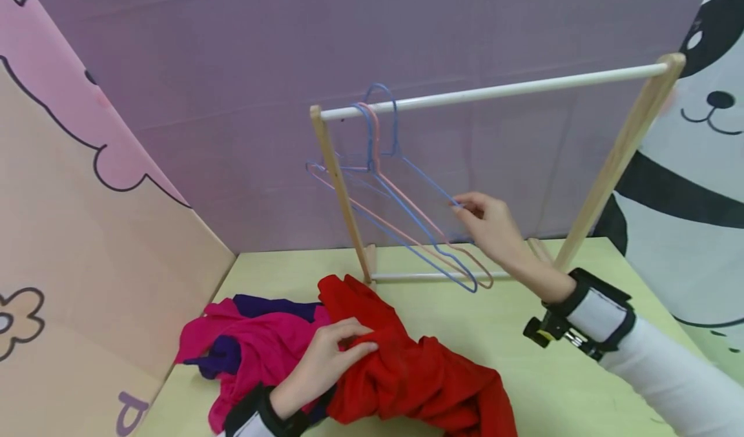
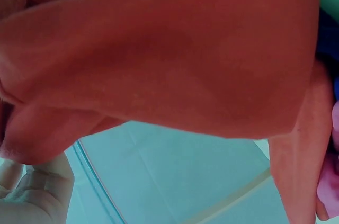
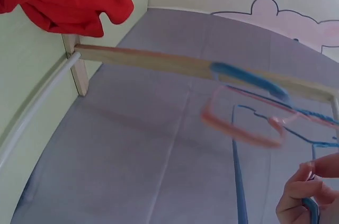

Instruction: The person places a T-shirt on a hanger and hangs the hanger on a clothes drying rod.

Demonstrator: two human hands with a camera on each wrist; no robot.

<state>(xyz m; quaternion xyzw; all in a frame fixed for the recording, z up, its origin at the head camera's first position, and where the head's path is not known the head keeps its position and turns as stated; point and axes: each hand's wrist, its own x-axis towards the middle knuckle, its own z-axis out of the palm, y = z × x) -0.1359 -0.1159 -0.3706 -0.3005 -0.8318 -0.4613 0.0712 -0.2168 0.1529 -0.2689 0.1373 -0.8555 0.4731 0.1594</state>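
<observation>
My right hand (image 1: 491,224) pinches the sloping arm of a blue hanger (image 1: 427,177) whose hook loops over the rack's white rail (image 1: 523,90). Beside it on the rail hang a pink hanger (image 1: 401,195) and another blue hanger (image 1: 414,216), both to the left of my fingers. Low on the table, my left hand (image 1: 325,359) grips a fold of a bunched red garment (image 1: 418,372) between thumb and fingers. In the left wrist view the red cloth (image 2: 169,54) covers most of the picture and hides part of the left hand (image 2: 39,192).
The wooden rack's posts (image 1: 619,159) stand at the back of the pale green table (image 1: 558,385). Left of the red garment lies a crumpled magenta garment (image 1: 267,343) with dark purple parts. Behind hangs a purple-grey cloth (image 1: 232,101), with decorated panels at both sides.
</observation>
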